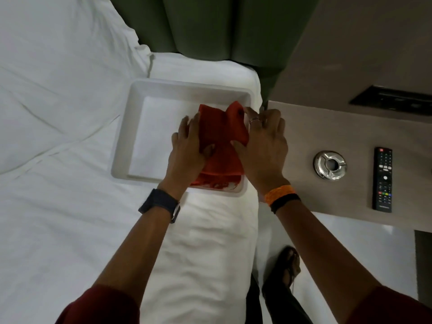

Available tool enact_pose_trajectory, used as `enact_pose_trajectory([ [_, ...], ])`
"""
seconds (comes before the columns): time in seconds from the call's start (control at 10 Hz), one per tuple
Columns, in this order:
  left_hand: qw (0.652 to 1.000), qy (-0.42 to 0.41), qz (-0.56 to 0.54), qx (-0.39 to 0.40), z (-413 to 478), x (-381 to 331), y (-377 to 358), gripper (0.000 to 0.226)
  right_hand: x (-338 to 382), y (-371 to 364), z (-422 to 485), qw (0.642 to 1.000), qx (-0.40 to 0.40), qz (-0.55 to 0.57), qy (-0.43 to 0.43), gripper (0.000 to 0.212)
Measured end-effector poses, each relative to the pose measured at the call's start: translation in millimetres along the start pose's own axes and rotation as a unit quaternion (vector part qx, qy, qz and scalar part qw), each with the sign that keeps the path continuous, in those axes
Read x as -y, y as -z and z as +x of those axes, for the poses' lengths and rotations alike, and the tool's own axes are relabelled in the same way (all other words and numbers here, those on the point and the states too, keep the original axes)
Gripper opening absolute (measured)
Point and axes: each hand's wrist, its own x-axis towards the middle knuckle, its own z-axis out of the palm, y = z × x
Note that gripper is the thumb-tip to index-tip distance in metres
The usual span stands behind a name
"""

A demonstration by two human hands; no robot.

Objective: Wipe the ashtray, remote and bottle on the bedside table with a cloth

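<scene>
A red-orange cloth (218,134) lies in a white tray (131,127) on the bed. My left hand (188,146) grips the cloth's left side, thumb pressed into it. My right hand (263,146) pinches the cloth's upper right corner and its right edge. On the grey bedside table (327,132) to the right sits a round metal ashtray (330,165), and right of it a black remote (382,179) lies lengthwise. No bottle is in view.
White bedding (58,148) covers the left and middle. A green padded headboard (210,26) stands behind the tray. A dark switch panel (392,99) is set in the wall above the table. My sandalled foot (289,265) is on the floor between bed and table.
</scene>
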Motion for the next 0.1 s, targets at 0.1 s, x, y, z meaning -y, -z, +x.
enact_pose_trajectory([
  [0.1, 0.991, 0.005, 0.096, -0.088, -4.8, -13.7, 0.8, 0.071, -8.8, 11.4, 2.8, 1.000, -0.021, 0.007, 0.021, 0.070],
])
